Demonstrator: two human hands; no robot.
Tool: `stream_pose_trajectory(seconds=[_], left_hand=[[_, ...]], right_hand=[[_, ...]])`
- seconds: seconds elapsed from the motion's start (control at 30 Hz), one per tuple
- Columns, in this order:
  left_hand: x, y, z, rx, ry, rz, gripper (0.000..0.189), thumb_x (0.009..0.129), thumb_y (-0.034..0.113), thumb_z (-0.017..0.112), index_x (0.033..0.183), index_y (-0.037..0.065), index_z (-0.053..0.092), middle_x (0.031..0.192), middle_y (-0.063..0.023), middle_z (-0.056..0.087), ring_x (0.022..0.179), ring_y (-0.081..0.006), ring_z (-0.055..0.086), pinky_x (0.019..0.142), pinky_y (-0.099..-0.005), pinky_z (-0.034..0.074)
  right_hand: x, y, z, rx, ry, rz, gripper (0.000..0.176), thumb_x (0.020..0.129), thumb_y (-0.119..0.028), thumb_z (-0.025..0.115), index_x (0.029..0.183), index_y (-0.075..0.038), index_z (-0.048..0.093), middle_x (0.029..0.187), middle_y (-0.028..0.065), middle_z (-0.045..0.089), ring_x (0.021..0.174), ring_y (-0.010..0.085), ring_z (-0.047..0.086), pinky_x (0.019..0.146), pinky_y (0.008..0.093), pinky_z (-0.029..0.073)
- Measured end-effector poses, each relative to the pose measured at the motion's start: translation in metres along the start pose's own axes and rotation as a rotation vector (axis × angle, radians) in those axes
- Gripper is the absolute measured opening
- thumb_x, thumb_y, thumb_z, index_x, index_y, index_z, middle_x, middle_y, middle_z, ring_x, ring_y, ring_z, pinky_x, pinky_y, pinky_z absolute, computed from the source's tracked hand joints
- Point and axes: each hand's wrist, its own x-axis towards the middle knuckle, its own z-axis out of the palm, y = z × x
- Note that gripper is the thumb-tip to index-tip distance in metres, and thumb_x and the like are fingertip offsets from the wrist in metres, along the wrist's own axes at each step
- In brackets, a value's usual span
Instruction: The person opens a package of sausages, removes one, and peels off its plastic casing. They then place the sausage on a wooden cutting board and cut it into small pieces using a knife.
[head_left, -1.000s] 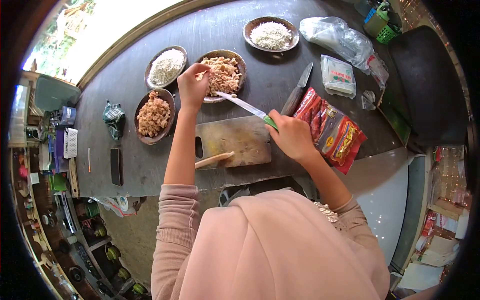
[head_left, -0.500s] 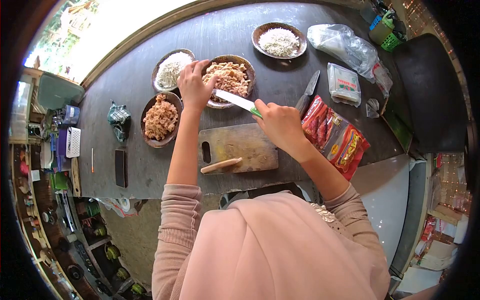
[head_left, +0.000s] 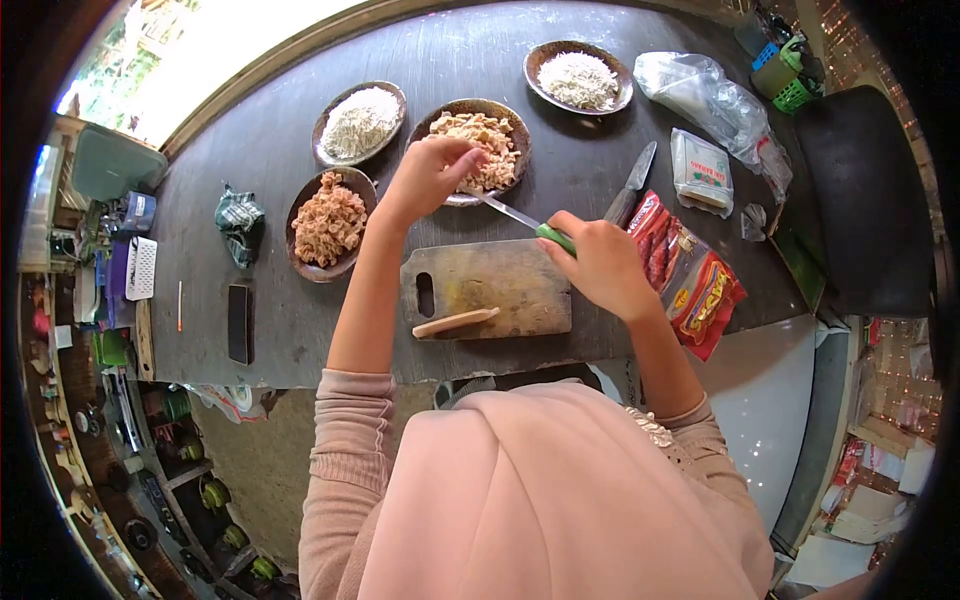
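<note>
My right hand (head_left: pixel 600 262) is closed round the green handle of a knife (head_left: pixel 512 212), its white blade pointing left to the rim of a brown bowl (head_left: pixel 525 150). That bowl holds chopped pale pieces (head_left: pixel 490 135). Over the bowl's left side is my left hand (head_left: pixel 432 178), fingers bent near the blade tip; whether they hold anything is hidden. Below both hands lies a wooden cutting board (head_left: pixel 520 285) with a pale sausage-like stick (head_left: pixel 455 323) along its lower left edge.
Bowls of white shreds (head_left: pixel 362 122) (head_left: pixel 578 80) and brown curled pieces (head_left: pixel 328 222) surround the middle bowl. A second knife (head_left: pixel 632 185), red packets (head_left: pixel 690 275), a plastic bag (head_left: pixel 705 100) and a white package (head_left: pixel 701 172) lie right. A phone (head_left: pixel 239 323) and cloth (head_left: pixel 239 222) lie left.
My left hand has moved slightly right and down over the bowl. The knife blade has tilted, now showing narrower, and my right hand has shifted right and down. The whole view has shifted a little.
</note>
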Motion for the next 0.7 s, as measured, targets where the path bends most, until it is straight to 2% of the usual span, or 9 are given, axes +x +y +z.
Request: stream_pose_trajectory(seconds=[0.07, 0.1, 0.2, 0.23, 0.3, 0.37, 0.43, 0.5, 0.7], left_hand=[[-0.006, -0.004, -0.013, 0.332, 0.061, -0.030, 0.025, 0.095, 0.026, 0.068, 0.103, 0.004, 0.075, 0.089, -0.0167, 0.075, 0.080, -0.0262, 0.074, 0.073, -0.0363, 0.056], [-0.011, -0.009, -0.018, 0.445, 0.178, -0.028, 0.027, 0.095, 0.027, 0.068, 0.104, 0.003, 0.075, 0.089, -0.0175, 0.075, 0.077, -0.0276, 0.074, 0.071, -0.0360, 0.056], [-0.031, -0.020, -0.033, 0.359, 0.347, 0.093, 0.021, 0.095, 0.020, 0.067, 0.094, 0.000, 0.072, 0.086, -0.0153, 0.072, 0.078, -0.0277, 0.070, 0.072, -0.0364, 0.053], [-0.041, -0.013, -0.033, 0.357, 0.345, 0.091, 0.021, 0.095, 0.020, 0.067, 0.094, 0.000, 0.072, 0.086, -0.0153, 0.072, 0.078, -0.0277, 0.070, 0.072, -0.0364, 0.053], [-0.071, 0.002, -0.032, 0.376, 0.330, -0.018, 0.018, 0.097, 0.013, 0.064, 0.089, -0.003, 0.068, 0.079, -0.0127, 0.070, 0.075, -0.0205, 0.068, 0.075, -0.0344, 0.054], [-0.105, 0.004, -0.014, 0.409, 0.313, -0.001, 0.006, 0.091, 0.004, 0.068, 0.089, -0.002, 0.066, 0.084, -0.0113, 0.067, 0.080, -0.0220, 0.066, 0.077, -0.0347, 0.052], [-0.134, 0.014, 0.011, 0.335, 0.259, 0.143, 0.014, 0.083, -0.002, 0.072, 0.096, 0.001, 0.067, 0.094, -0.0116, 0.067, 0.093, -0.0260, 0.064, 0.083, -0.0363, 0.051], [-0.163, 0.029, 0.022, 0.362, 0.114, 0.026, 0.024, 0.076, 0.005, 0.079, 0.097, 0.006, 0.069, 0.103, -0.0105, 0.065, 0.104, -0.0308, 0.059, 0.092, -0.0417, 0.047], [-0.204, 0.033, 0.033, 0.580, 0.048, -0.034, 0.027, 0.072, 0.015, 0.085, 0.096, 0.013, 0.073, 0.108, -0.0058, 0.062, 0.110, -0.0299, 0.054, 0.094, -0.0450, 0.044]], right_hand=[[-0.004, 0.002, -0.005, 0.018, 0.017, 0.020, 0.028, 0.096, -0.036, 0.063, 0.097, -0.009, 0.065, 0.071, 0.0181, 0.067, 0.070, 0.0392, 0.068, 0.062, 0.0488, 0.052], [-0.006, 0.004, -0.007, 0.037, 0.039, 0.038, 0.027, 0.097, -0.036, 0.063, 0.099, -0.008, 0.066, 0.072, 0.0188, 0.067, 0.071, 0.0401, 0.068, 0.063, 0.0496, 0.051], [-0.017, 0.013, -0.006, 0.097, 0.084, 0.095, 0.026, 0.097, -0.034, 0.063, 0.100, -0.008, 0.066, 0.074, 0.0203, 0.067, 0.073, 0.0424, 0.067, 0.065, 0.0509, 0.050], [-0.022, 0.015, -0.005, 0.096, 0.082, 0.097, 0.026, 0.097, -0.034, 0.063, 0.100, -0.008, 0.066, 0.074, 0.0203, 0.067, 0.073, 0.0424, 0.067, 0.065, 0.0509, 0.050], [-0.034, 0.017, -0.001, 0.121, 0.032, 0.122, 0.025, 0.096, -0.032, 0.064, 0.102, -0.008, 0.066, 0.078, 0.0213, 0.068, 0.077, 0.0435, 0.067, 0.067, 0.0511, 0.050], [-0.049, 0.023, 0.013, 0.146, 0.041, 0.110, 0.025, 0.095, -0.032, 0.065, 0.104, -0.008, 0.064, 0.080, 0.0218, 0.068, 0.079, 0.0438, 0.067, 0.067, 0.0510, 0.050], [-0.065, 0.031, 0.026, 0.199, 0.038, 0.097, 0.027, 0.094, -0.026, 0.067, 0.111, -0.008, 0.059, 0.086, 0.0226, 0.068, 0.083, 0.0445, 0.066, 0.069, 0.0502, 0.050], [-0.079, 0.031, 0.032, 0.291, 0.015, 0.141, 0.027, 0.094, -0.024, 0.067, 0.113, -0.008, 0.057, 0.086, 0.0225, 0.068, 0.083, 0.0446, 0.067, 0.069, 0.0497, 0.050], [-0.092, 0.020, 0.038, 0.473, 0.024, 0.204, 0.024, 0.095, -0.014, 0.064, 0.113, -0.004, 0.052, 0.086, 0.0215, 0.065, 0.082, 0.0410, 0.067, 0.072, 0.0421, 0.050]])
